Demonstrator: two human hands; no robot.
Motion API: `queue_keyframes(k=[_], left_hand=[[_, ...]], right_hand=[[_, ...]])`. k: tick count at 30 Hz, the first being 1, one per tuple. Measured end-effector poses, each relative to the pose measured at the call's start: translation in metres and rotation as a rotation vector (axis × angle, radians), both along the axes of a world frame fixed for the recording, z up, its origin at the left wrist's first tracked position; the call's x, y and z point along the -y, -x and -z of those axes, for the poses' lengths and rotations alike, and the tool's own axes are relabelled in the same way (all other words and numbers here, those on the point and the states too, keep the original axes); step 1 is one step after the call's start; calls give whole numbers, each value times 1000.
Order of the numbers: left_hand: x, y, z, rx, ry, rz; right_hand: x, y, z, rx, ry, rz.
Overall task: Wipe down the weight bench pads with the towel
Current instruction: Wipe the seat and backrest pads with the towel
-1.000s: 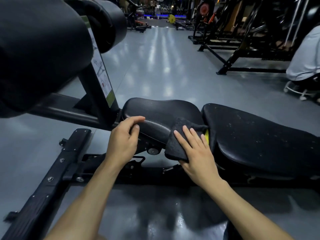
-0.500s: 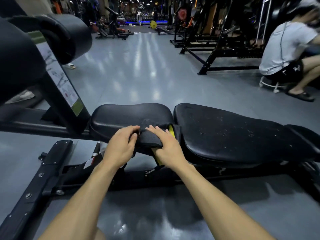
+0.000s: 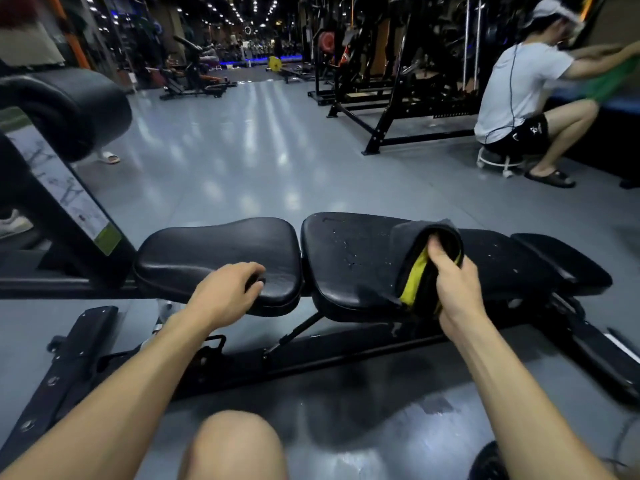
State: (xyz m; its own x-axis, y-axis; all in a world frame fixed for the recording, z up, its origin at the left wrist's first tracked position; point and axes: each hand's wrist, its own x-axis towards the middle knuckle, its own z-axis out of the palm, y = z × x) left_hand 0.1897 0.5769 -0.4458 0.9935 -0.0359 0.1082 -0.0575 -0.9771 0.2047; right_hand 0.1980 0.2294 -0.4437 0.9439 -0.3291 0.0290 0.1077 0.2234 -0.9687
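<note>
A black weight bench lies across the view with a short seat pad (image 3: 221, 251) on the left and a long back pad (image 3: 349, 258) on the right, speckled with pale marks. My right hand (image 3: 457, 289) grips a dark towel (image 3: 412, 244) with a yellow inner side, folded over the near edge of the back pad. My left hand (image 3: 228, 292) rests on the front edge of the seat pad, fingers curled over it.
A black roller pad (image 3: 69, 109) and an upright post with an instruction label (image 3: 65, 192) stand at the left. The bench's floor frame (image 3: 69, 362) runs toward me. A person (image 3: 526, 98) squats on a small stool at the right beside black racks (image 3: 398, 81). My knee (image 3: 235, 445) shows below.
My right hand has carried the towel from the gap between the pads to the right, onto the back pad. My left hand stayed on the seat pad's front edge. My view lifted and shifted right.
</note>
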Motion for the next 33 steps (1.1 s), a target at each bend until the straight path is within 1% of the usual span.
queue_keyframes(k=[3,5,8,9,10,11,13,14,15,17,18,20,22,23,26,28,29,30,31,32,33], left_hand=[[17,-1,6,29,11,87],[21,-2,13,51,15,108],[18,-10,23,94,20,136],[17,-15,25,118,30,148],[16,-21,26,142,38,160],[15,-28,27,162,36,172],[14,-48,28,200,1,194],[13,-57,29,216,-19,200],[12,-66,31,225,-33,200],[11,-76,37,241,-26,179],[11,-78,41,258,-16,169],[13,-79,48,287,-10,159],[15,-80,53,302,-29,146],[16,-80,53,302,-33,136],[18,-79,52,289,-35,113],[17,-77,52,299,-37,109],[17,-77,53,299,-38,105],[16,-77,53,298,-38,102],[16,-77,53,295,-35,99],[16,-77,53,293,-31,96],[16,-76,53,291,-28,93]], right_hand=[[24,6,19,-42,164,68],[26,7,37,-102,225,93],[10,4,68,-162,312,59],[1,3,79,-189,392,12],[-10,4,90,-204,550,-56],[-22,5,101,-187,784,-117],[-32,3,119,-89,1269,-133],[-28,0,123,-45,1408,-137],[-19,-7,123,-6,1469,-167],[0,-28,116,29,1483,-248],[6,-40,111,-5,1468,-257],[-1,-57,102,-143,1422,-177],[-30,-59,96,-261,1372,-79],[-49,-55,94,-249,1367,-72],[-97,-40,90,-64,1422,-169],[-103,-43,86,18,1488,-286],[-98,-53,84,47,1485,-340],[-88,-67,81,46,1430,-386],[-77,-83,76,4,1349,-411],[-67,-99,70,-65,1287,-406],[-62,-111,65,-157,1290,-380]])
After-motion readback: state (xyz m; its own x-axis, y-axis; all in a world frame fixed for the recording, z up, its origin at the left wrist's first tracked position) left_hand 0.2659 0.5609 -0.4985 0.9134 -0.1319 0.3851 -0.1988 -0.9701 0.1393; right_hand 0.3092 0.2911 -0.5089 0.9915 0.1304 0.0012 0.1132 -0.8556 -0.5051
